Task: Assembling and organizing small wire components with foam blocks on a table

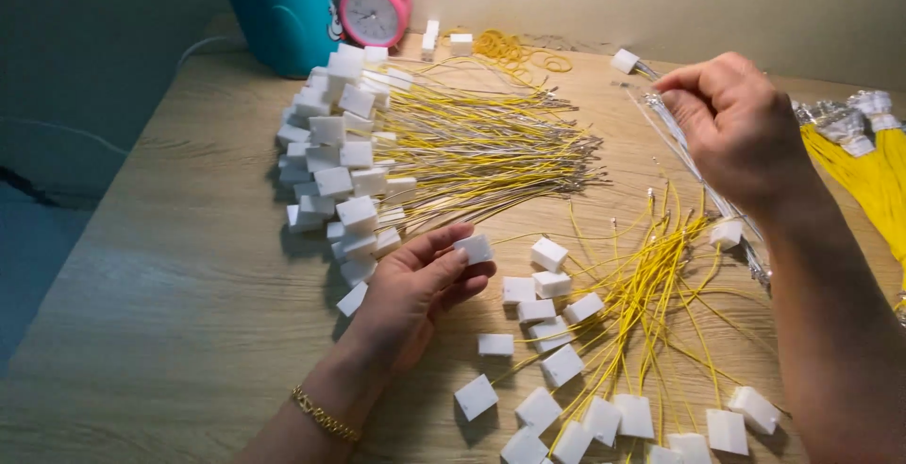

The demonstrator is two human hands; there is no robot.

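My left hand (415, 289) holds a small white plastic connector block (475, 248) between thumb and fingertips, low over the wooden table (189, 266). My right hand (736, 129) is raised at the upper right, its fingers pinched on thin pale wires (679, 138) that run to a white connector (624, 60). Between the hands lies a loose heap of white connectors with yellow wires (604, 351). A large neat stack of white connectors with yellow wires (377, 157) lies to the left behind my left hand.
A teal holder (274, 11) and a pink alarm clock (375, 6) stand at the back by the wall. Yellow rubber bands (514, 49) lie near them. A bundle of yellow wires in clear wrap (864, 157) lies at the right edge.
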